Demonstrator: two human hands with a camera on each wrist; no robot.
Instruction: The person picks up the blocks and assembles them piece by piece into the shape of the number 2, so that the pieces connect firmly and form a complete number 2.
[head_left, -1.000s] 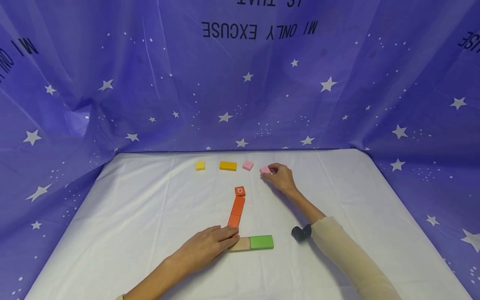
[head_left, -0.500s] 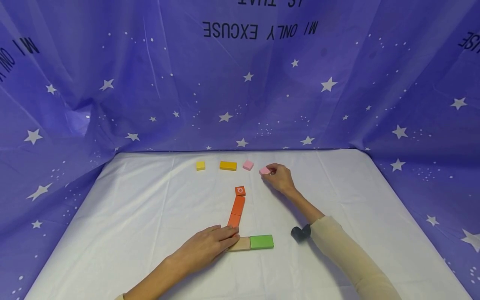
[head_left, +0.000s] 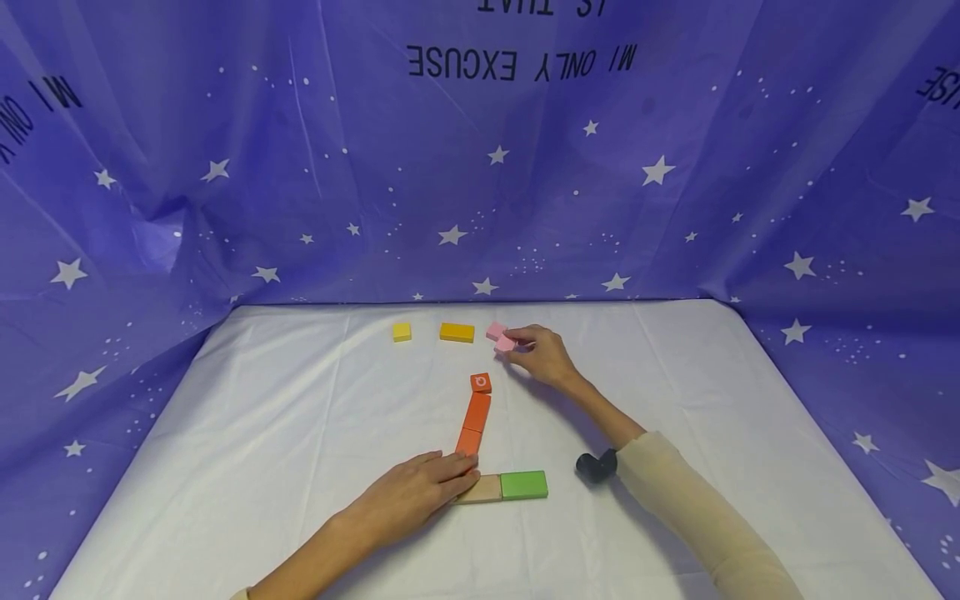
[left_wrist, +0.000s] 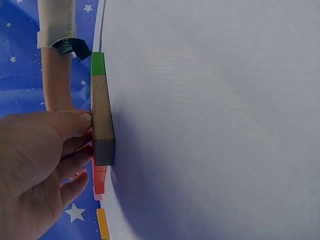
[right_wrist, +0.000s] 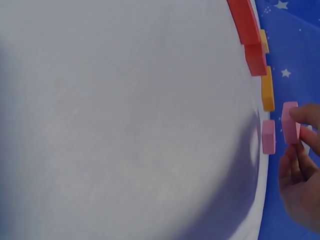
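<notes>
My right hand (head_left: 546,358) pinches a small pink block (head_left: 505,344) between thumb and fingertips. In the right wrist view this held pink block (right_wrist: 289,124) is up off the table, close to a second pink block (right_wrist: 269,136) that lies on the cloth. My left hand (head_left: 412,497) rests with fairly straight fingers on the near end of the red-orange blocks (head_left: 476,411) and on a plain wooden block (head_left: 483,488). In the left wrist view, the thumb touches the wooden block (left_wrist: 102,115). A green block (head_left: 524,484) butts against its right end.
An orange block (head_left: 457,332) and a yellow block (head_left: 402,332) lie along the back of the white-clothed table (head_left: 315,417). A red-orange block with a white mark (head_left: 481,382) tops the red row. The dark wrist device (head_left: 596,467) hangs by the right sleeve. Purple star-patterned curtain (head_left: 450,167) surrounds the table.
My right hand has lifted the pink block and carried it left, to the other pink block. The left hand stays where it was.
</notes>
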